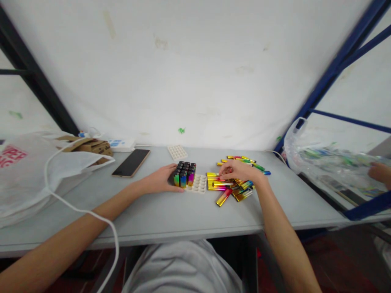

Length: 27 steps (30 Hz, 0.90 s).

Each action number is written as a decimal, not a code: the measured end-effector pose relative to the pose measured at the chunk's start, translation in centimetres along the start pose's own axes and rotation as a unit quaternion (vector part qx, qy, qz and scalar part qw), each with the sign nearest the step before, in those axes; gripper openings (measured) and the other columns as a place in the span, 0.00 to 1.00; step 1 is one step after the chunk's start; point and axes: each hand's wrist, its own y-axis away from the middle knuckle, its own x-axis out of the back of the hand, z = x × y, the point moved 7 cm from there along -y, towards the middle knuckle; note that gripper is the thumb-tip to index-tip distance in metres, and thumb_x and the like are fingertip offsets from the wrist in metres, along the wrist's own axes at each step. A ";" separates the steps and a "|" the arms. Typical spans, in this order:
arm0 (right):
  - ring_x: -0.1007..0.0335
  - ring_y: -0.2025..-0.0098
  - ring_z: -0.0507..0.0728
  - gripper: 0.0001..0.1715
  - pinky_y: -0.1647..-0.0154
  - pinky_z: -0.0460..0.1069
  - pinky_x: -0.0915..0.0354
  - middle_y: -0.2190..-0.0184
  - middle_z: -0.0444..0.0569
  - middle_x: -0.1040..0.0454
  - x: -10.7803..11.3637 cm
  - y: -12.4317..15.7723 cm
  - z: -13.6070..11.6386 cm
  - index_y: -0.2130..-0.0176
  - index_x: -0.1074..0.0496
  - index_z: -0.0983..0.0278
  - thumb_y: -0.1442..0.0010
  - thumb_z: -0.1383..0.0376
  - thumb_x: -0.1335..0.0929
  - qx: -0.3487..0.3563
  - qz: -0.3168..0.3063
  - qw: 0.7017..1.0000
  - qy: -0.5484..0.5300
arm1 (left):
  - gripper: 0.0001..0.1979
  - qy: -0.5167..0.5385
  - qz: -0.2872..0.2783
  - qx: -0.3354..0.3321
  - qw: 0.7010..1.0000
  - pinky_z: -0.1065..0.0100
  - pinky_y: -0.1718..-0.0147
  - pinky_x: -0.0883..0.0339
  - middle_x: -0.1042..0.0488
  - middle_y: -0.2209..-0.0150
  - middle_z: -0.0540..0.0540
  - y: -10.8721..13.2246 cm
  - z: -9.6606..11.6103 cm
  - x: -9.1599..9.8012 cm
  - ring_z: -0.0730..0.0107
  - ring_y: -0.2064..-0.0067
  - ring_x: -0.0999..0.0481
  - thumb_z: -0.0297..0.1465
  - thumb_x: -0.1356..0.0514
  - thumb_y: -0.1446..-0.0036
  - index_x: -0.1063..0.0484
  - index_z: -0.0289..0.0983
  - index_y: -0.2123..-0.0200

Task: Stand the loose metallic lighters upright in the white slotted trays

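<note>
A pale tray (200,184) with rows of small holes lies on the desk. Upright lighters (183,178) with black tops and shiny rainbow bodies fill its left part. My left hand (160,179) wraps round that end, thumb along the near edge and fingers behind the lighters. To the right is a loose heap of gold and rainbow lighters (224,197), lying flat and overlapping. Over this heap, my right hand (236,170) has its fingers curled down with the tips together at a gold lighter (213,176). The hand itself partly covers what the fingertips grip.
A second pale tray (177,152) lies near the wall. Left of it are a dark phone (131,162) and a white plastic bag (36,175) with cardboard. A white cable (79,209) hangs across the left side. At right, a blue frame (324,77) borders another desk, where a person's hand (380,173) shows.
</note>
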 end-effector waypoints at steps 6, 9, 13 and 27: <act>0.27 0.70 0.56 0.05 0.68 0.48 0.36 0.71 0.47 0.19 -1.2 -0.9 1.0 0.67 0.16 0.61 0.45 0.69 0.26 -0.045 0.012 0.997 0.058 | 0.43 -0.006 0.005 -0.012 1.000 0.53 0.35 0.35 0.26 0.38 0.35 0.0 -0.2 -0.1 0.42 0.38 0.26 0.52 0.27 0.50 0.29 0.31 0.39; 0.26 0.65 0.57 0.03 0.65 0.48 0.36 0.67 0.48 0.19 -0.9 -1.0 0.4 0.68 0.18 0.62 0.46 0.70 0.25 -0.033 0.043 0.993 0.105 | 0.41 -0.011 0.004 -0.015 1.000 0.53 0.35 0.34 0.26 0.38 0.37 -0.1 -0.2 -0.2 0.44 0.38 0.26 0.53 0.28 0.50 0.29 0.36 0.40; 0.26 0.62 0.57 0.07 0.60 0.50 0.35 0.63 0.49 0.20 0.4 -0.7 -1.1 0.59 0.23 0.63 0.37 0.63 0.27 0.002 0.094 0.991 0.096 | 0.41 -0.002 0.006 -0.015 1.000 0.54 0.34 0.35 0.26 0.37 0.37 0.0 -0.1 -0.1 0.44 0.37 0.26 0.54 0.28 0.50 0.29 0.36 0.40; 0.23 0.50 0.59 0.24 0.47 0.55 0.28 0.52 0.53 0.19 0.9 -1.5 -5.6 0.61 0.30 0.60 0.40 0.45 0.27 0.031 0.271 0.889 -0.366 | 0.43 0.010 0.005 -0.014 1.000 0.51 0.32 0.39 0.27 0.36 0.35 0.2 0.3 0.0 0.41 0.36 0.28 0.53 0.28 0.50 0.29 0.35 0.38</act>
